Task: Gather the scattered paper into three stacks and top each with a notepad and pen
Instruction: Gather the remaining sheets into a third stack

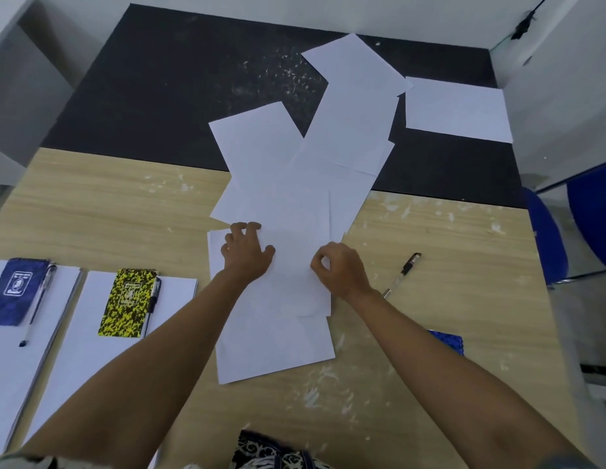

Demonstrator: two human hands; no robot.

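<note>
Both hands [249,250] [338,267] press on overlapping loose paper sheets [294,204].

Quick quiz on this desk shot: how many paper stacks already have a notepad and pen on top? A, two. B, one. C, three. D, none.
A: at the left, one stack carries the blue notepad and a pen, and the next stack carries the yellow notepad and a pen; the loose pen lies on the table at the right.
</note>
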